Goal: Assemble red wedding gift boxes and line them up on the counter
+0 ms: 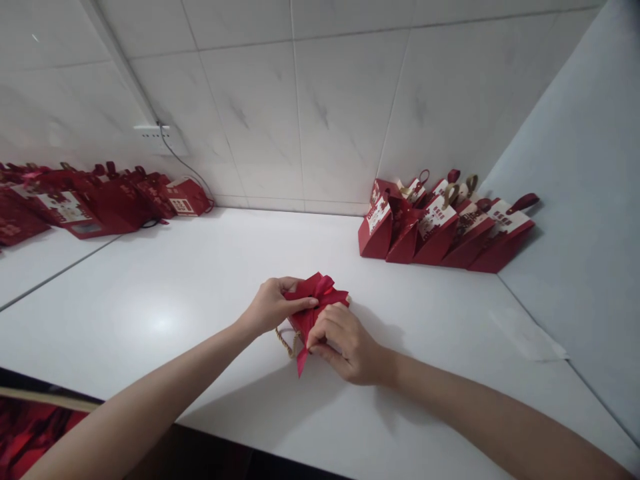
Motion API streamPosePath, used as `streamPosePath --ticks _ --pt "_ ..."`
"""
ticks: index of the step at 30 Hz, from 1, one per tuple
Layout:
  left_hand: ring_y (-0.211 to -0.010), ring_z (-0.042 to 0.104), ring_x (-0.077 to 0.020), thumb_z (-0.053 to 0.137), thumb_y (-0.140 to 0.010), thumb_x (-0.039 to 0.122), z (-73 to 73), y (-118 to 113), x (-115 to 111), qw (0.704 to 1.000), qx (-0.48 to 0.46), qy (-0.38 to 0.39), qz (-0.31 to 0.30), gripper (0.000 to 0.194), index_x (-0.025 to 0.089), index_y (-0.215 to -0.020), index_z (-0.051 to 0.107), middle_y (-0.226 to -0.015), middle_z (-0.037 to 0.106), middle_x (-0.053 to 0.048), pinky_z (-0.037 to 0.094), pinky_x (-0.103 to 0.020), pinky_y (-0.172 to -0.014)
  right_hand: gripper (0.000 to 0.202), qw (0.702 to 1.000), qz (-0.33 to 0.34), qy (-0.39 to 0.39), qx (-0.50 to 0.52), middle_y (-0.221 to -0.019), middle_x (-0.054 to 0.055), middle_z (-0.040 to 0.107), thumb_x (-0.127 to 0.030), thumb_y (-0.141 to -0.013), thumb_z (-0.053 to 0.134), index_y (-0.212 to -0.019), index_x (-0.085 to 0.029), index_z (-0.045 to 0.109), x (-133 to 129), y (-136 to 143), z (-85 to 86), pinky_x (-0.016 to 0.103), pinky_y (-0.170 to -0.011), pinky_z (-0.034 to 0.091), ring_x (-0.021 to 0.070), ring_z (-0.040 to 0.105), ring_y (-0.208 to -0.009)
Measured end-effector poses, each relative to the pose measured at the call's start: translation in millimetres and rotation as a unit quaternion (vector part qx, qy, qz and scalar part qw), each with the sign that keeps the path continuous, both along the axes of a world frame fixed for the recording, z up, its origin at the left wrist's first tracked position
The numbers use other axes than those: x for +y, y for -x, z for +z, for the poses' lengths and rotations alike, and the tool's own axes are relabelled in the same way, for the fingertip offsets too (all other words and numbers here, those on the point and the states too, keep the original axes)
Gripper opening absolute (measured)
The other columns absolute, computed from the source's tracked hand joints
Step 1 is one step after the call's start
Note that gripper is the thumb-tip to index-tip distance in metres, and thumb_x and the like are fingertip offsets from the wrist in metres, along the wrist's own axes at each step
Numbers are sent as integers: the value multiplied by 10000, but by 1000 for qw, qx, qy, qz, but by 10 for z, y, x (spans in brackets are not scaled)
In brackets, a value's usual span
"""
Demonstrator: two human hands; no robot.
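A small red gift bag [304, 290] rests on the white table in front of me, with a red ribbon [301, 365] across its top. My left hand [275, 305] grips the bag's left side, thumb pressed on top and fingers behind. Closed in a pinch, my right hand [346, 343] holds the ribbon at the near side, and its loose end hangs below the fingertips. A twisted gold cord handle [286, 342] loops out to the left under my left hand. The right hand hides part of the bag.
Finished-looking red gift boxes [437, 230] with ribbon loops stand in rows at the back right, beside a pale side panel [580, 200]. More red boxes [107, 207] line the back left below a wall socket [159, 139]. Red material [35, 427] lies at lower left.
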State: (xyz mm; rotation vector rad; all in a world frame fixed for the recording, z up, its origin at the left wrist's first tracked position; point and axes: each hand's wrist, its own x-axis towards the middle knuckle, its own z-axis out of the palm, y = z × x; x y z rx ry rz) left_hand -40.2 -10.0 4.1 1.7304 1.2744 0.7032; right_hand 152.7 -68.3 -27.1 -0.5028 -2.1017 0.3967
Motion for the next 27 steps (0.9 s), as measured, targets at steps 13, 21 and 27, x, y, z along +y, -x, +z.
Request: streamPosePath --ticks 13,21,27 --pt "-1200 565 -305 711 -812 400 384 302 143 968 -61 122 -213 327 141 -676 564 -1369 566 -126 487 -428 -966 209 960 -75 268 10 -1072 59 666 -384 -932 577 -1064 -227 613 316 -558 595 361 -847 549 197 643 -1016" --pt "-1150 595 -278 647 -872 424 409 314 117 976 3 69 -207 306 158 -720 657 -1406 534 -95 503 -380 -932 176 918 24 396 0 -1340 107 581 -378 -863 677 -903 -208 651 454 -457 310 503 -1038 452 245 582 -1220" --pt "-1094 623 -269 621 -881 456 393 327 130 979 1 83 -185 367 150 -680 637 -1414 526 -96 533 -358 -851 122 899 108 424 7 -1497 86 443 -308 -874 682 -972 -239 658 481 -480 256 512 -1124 358 235 462 -1365"
